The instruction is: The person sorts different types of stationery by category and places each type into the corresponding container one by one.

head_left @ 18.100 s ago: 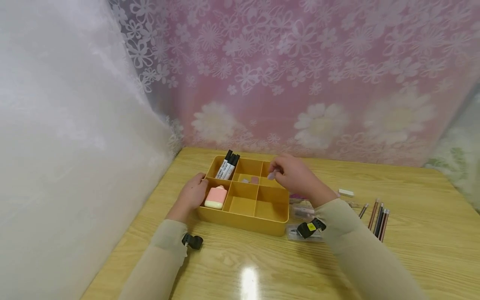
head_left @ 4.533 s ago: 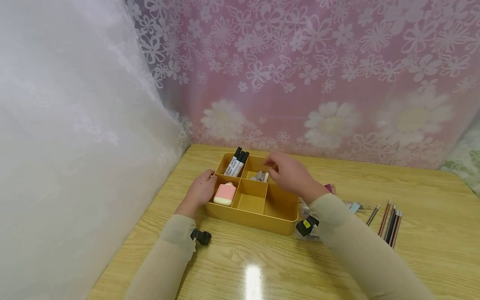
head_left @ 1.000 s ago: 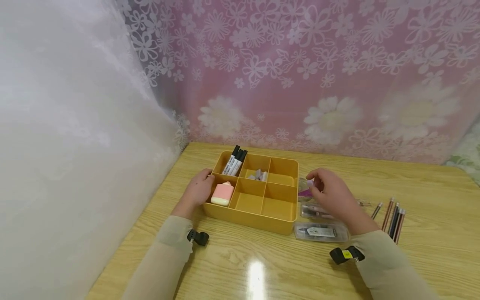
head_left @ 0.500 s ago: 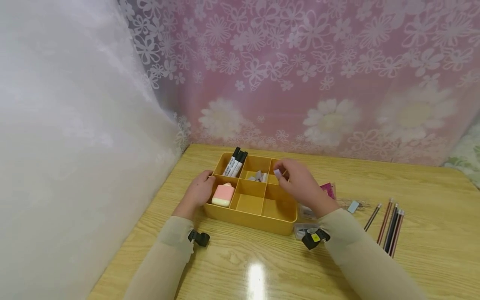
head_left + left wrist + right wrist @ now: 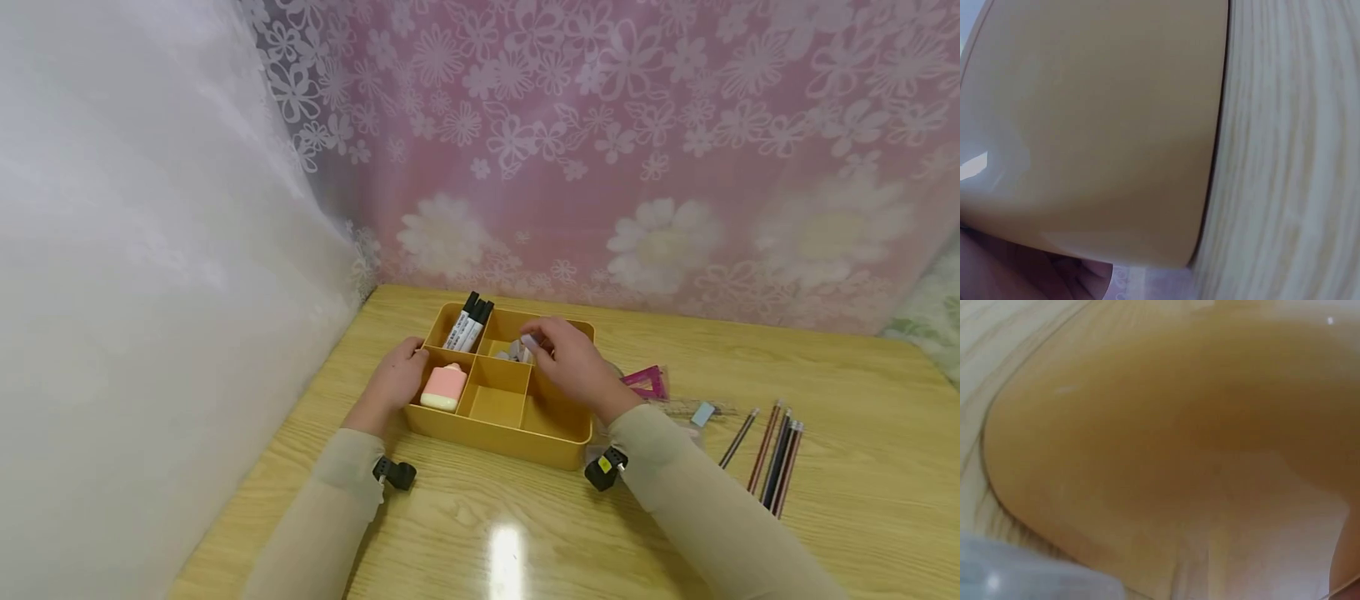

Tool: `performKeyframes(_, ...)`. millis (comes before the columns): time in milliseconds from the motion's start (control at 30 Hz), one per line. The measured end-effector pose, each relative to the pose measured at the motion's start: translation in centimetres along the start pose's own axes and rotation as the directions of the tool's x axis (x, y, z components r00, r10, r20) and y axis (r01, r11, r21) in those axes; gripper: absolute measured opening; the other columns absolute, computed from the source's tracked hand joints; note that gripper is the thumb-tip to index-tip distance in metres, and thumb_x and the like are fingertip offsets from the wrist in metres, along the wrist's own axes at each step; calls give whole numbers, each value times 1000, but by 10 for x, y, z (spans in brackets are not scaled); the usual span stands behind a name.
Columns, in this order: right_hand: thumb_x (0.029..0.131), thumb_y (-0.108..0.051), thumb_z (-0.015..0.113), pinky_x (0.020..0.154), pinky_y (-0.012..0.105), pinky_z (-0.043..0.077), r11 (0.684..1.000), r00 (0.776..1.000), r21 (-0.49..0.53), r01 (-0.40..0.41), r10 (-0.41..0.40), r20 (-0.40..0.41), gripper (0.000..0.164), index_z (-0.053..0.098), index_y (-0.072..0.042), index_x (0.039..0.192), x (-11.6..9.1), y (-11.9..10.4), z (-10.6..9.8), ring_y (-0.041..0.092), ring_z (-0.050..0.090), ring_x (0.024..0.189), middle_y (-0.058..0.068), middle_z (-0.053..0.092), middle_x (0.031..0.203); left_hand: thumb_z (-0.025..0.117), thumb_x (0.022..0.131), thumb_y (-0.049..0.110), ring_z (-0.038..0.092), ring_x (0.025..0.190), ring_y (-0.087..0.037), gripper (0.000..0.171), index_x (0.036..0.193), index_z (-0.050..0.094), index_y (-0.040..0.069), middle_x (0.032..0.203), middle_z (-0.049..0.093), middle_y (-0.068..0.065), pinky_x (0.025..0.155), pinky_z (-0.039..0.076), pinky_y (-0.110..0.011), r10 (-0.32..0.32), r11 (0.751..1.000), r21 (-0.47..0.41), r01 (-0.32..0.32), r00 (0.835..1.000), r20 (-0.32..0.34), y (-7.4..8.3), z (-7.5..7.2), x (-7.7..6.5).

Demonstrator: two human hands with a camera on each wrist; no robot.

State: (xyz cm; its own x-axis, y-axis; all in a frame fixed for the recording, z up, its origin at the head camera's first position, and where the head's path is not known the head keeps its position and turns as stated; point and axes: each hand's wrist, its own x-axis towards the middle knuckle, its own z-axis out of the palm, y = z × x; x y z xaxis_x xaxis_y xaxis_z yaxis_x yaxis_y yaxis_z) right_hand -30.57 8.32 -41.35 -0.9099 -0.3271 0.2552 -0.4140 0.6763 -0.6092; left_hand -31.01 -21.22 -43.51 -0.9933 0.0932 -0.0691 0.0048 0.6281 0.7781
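Observation:
A yellow divided storage box stands on the wooden table. My left hand grips its left rim; in the left wrist view that hand's curled fingers show beside the box wall. Over the back middle compartment, my right hand pinches a small pale lilac eraser. Several small erasers lie in that compartment. Markers with black caps lean in the back left one, and a pink and cream bottle-shaped item lies in the front left. The right wrist view shows mostly box wall.
Right of the box are a magenta set square, a light blue eraser and several pencils. A clear plastic case sits close by the box, mostly behind my right arm in the head view.
My right hand has carried the lilac eraser left from beside the box to the back middle compartment. Compared with much earlier, more erasers lie there. My left hand keeps its hold.

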Motion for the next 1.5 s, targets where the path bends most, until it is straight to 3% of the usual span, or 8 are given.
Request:
performKeyframes(233,98,-2,55,94,44,54,999,1000,33,11,-11,-6,46,54,-10,143,1,1,1,24,61,103,12,62,120,33,111,33,41,141,-36,49,151,43,8,152,46,-14,115,31,-57,1,1000,16,-1,1000,0,0,-2,-1)
performKeyframes(733,98,-8,59,94,45,53,998,998,54,-34,37,-48,30,62,-9,129,-1,2,-2,24,60,103,6,61,117,33,110,32,40,142,-35,48,150,44,7,152,46,-14,115,30,-57,2,1000,-7,-2,1000,-5,4,-3,0)
performKeyframes(1000,98,-12,61,88,43,53,996,988,86,-30,42,-148,22,67,-10,119,-9,5,-4,23,57,99,5,61,114,33,110,33,39,142,-36,50,151,43,6,153,45,-15,115,30,-57,-12,1000,9,12,1000,-5,5,-2,-3)
performKeyframes(1300,100,-12,58,87,50,53,998,966,3,-68,66,-249,22,65,-9,120,-51,23,-32,29,57,105,11,62,118,33,111,34,37,143,-36,49,153,41,9,154,44,-14,116,28,-57,-26,1000,-11,26,1000,-9,5,-1,-2)
performKeyframes(1500,101,-16,54,78,51,54,974,960,-126,-187,154,-234,27,63,-5,124,-80,41,-73,32,59,101,15,61,120,33,111,32,38,143,-36,48,152,43,9,153,45,-14,116,29,-57,-22,1000,-15,22,1000,-9,2,0,-2)
